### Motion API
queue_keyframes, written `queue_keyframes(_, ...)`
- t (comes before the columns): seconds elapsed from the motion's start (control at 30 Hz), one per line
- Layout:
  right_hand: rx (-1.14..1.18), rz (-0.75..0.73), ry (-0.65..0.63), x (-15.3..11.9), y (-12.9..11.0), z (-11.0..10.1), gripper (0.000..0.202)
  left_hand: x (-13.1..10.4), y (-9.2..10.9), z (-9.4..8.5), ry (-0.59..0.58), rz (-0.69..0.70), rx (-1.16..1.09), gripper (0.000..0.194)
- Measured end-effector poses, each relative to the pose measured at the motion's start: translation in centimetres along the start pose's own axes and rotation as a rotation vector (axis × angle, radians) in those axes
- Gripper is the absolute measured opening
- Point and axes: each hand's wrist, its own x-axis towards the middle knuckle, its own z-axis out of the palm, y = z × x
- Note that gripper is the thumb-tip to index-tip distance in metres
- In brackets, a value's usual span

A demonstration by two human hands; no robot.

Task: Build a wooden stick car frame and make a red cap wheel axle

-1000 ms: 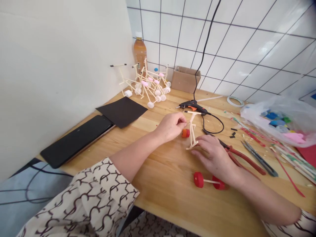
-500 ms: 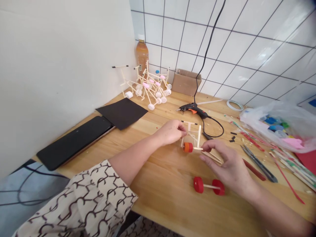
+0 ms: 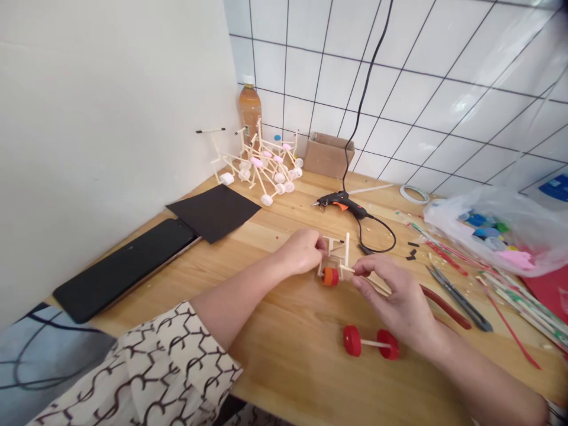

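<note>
My left hand pinches the left side of a small stick frame that has an orange and red wheel low at its front. On the frame's other side, my right hand grips the end of a short pale stick between thumb and fingers. Nearer the table's front edge lies an axle with a red wheel at each end, touched by neither hand.
A glue gun lies behind the frame. Several stick models, a bottle and a cardboard box stand at the back. Black card and a phone lie left; cutters and a plastic bag right.
The stick frame and both hands have shifted slightly left and down in the view, as the surroundings also shifted. The short stick at my right fingers now slants differently. Both grips remain.
</note>
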Motion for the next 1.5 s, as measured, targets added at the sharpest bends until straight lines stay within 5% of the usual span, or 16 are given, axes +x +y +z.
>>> queue_keyframes(0.37,0.078,0.104,-0.024,0.6,-0.5,0.2,0.016,-0.2,-0.2,-0.1,-0.043,0.072,0.112,0.014)
queue_keyframes(0.57,0.115,0.146,-0.025,0.9,-1.0,0.1,0.018,-0.5,0.1,-1.6,0.022,0.069,0.116,0.014)
queue_keyframes(0.73,0.114,0.152,-0.025,1.0,-1.2,0.0,0.019,-1.5,0.9,-3.0,0.006,0.066,-0.154,0.025)
queue_keyframes(1.03,0.101,0.145,-0.019,1.0,-1.1,0.1,0.019,-1.8,1.3,-1.2,-0.169,-0.006,-0.509,0.028)
queue_keyframes(1.5,0.080,0.096,0.022,1.2,-1.1,0.2,0.017,-2.5,2.2,-0.8,-0.128,-0.051,-0.538,0.020)
